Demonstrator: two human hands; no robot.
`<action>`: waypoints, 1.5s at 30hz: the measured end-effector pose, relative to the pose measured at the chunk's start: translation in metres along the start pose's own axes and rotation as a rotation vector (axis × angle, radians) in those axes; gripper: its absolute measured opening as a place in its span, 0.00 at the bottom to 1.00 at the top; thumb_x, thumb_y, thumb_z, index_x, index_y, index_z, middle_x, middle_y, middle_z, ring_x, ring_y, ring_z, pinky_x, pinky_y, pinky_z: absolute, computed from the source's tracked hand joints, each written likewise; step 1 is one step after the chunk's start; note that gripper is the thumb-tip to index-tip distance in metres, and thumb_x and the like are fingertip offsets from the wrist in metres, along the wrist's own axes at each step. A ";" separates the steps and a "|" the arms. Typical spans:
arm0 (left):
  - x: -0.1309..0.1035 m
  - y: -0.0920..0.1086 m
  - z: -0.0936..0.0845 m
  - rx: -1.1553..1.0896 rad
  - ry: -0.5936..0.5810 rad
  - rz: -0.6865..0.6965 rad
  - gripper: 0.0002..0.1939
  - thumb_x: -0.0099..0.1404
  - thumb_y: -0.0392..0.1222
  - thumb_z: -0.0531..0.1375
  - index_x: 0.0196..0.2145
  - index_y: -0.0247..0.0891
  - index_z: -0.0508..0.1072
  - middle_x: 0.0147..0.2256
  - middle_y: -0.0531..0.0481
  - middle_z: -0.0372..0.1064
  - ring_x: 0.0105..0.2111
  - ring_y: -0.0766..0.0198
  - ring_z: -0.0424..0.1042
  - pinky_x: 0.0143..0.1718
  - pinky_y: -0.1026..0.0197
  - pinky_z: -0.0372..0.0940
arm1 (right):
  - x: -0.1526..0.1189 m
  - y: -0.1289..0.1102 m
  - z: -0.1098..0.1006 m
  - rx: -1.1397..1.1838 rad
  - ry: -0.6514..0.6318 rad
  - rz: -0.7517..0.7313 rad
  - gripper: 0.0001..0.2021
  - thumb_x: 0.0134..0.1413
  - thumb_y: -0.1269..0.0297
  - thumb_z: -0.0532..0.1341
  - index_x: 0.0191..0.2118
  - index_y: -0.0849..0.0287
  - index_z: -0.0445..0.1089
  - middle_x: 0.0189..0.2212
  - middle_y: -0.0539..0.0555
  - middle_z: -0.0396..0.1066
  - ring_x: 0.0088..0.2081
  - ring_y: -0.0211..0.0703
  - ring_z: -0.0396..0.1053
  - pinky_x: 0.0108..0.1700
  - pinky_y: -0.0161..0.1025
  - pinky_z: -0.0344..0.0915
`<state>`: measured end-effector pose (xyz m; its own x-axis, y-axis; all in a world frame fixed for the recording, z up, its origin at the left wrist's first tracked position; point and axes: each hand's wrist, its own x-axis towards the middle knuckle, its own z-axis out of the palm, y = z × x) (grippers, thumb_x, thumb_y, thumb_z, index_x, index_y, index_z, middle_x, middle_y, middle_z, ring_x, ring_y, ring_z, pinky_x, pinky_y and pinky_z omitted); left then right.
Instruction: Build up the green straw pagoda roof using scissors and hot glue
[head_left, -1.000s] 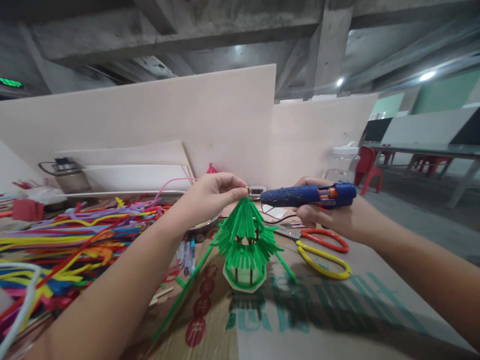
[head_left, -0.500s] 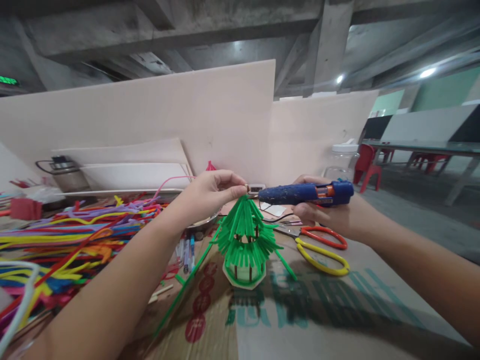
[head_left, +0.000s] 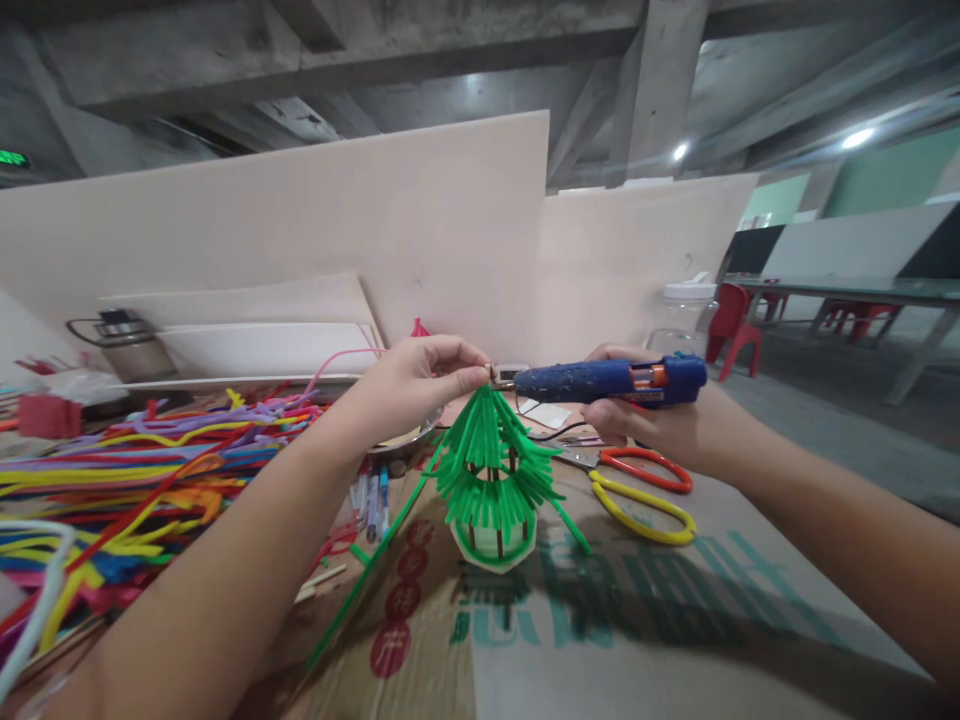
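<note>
Your left hand's [head_left: 412, 392] grip pinches the peak of the upright green model [head_left: 491, 450], mid-frame; your right hand [head_left: 660, 428], farther right, clasps the near-level glue gun [head_left: 592, 382], nozzle pointing left beside that peak.

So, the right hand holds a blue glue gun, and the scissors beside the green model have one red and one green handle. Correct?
Green is wrong: the head view shows the scissors beside the green model with one red handle and one yellow handle. The right hand holds a blue glue gun.
</note>
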<state>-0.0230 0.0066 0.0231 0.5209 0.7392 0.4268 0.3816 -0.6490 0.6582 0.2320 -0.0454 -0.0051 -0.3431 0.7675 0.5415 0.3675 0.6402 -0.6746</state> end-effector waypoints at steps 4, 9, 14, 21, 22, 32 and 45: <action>-0.001 0.000 0.000 0.004 -0.003 0.004 0.12 0.61 0.47 0.62 0.34 0.34 0.75 0.31 0.51 0.72 0.32 0.66 0.69 0.36 0.63 0.62 | 0.000 -0.001 0.001 0.002 -0.001 0.018 0.16 0.50 0.51 0.67 0.32 0.58 0.65 0.20 0.44 0.61 0.22 0.33 0.58 0.22 0.31 0.54; -0.002 0.001 -0.001 -0.004 -0.009 0.008 0.12 0.61 0.47 0.62 0.34 0.34 0.75 0.31 0.51 0.73 0.33 0.66 0.70 0.37 0.62 0.62 | 0.000 0.002 0.001 0.004 0.010 0.032 0.16 0.49 0.52 0.68 0.32 0.58 0.65 0.20 0.45 0.61 0.22 0.33 0.59 0.23 0.31 0.54; -0.001 0.001 0.000 -0.025 -0.002 0.009 0.12 0.60 0.47 0.63 0.33 0.34 0.75 0.31 0.50 0.73 0.33 0.65 0.70 0.37 0.62 0.62 | -0.001 0.003 0.001 0.000 0.014 0.017 0.15 0.49 0.54 0.69 0.32 0.58 0.66 0.20 0.44 0.60 0.22 0.32 0.56 0.22 0.31 0.53; 0.000 0.000 0.000 -0.030 -0.001 0.022 0.12 0.60 0.47 0.64 0.33 0.34 0.75 0.31 0.50 0.74 0.33 0.66 0.70 0.37 0.62 0.62 | 0.000 0.003 0.001 -0.011 0.018 0.004 0.16 0.49 0.52 0.68 0.32 0.58 0.66 0.20 0.44 0.59 0.21 0.32 0.55 0.22 0.31 0.51; 0.000 0.000 -0.001 -0.025 0.000 0.023 0.12 0.60 0.47 0.64 0.33 0.34 0.75 0.31 0.50 0.74 0.33 0.66 0.70 0.37 0.62 0.62 | 0.000 0.003 0.001 -0.014 0.019 0.009 0.17 0.48 0.51 0.68 0.31 0.58 0.65 0.20 0.44 0.58 0.21 0.32 0.54 0.22 0.31 0.51; -0.001 0.001 -0.001 -0.007 0.000 0.035 0.12 0.60 0.48 0.64 0.33 0.34 0.75 0.32 0.49 0.74 0.33 0.64 0.71 0.39 0.60 0.64 | -0.001 -0.001 0.000 -0.040 0.017 0.061 0.17 0.47 0.50 0.69 0.32 0.57 0.66 0.20 0.45 0.59 0.22 0.34 0.55 0.23 0.32 0.53; -0.001 0.000 -0.002 0.027 0.004 0.025 0.13 0.61 0.49 0.63 0.33 0.34 0.75 0.33 0.48 0.75 0.34 0.64 0.71 0.38 0.61 0.63 | -0.002 -0.001 0.000 -0.071 -0.004 0.048 0.18 0.48 0.47 0.68 0.37 0.56 0.72 0.21 0.47 0.66 0.22 0.38 0.62 0.23 0.34 0.56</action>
<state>-0.0252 0.0063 0.0239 0.5280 0.7230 0.4455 0.3888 -0.6721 0.6301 0.2325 -0.0473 -0.0050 -0.3273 0.7971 0.5075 0.4438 0.6038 -0.6621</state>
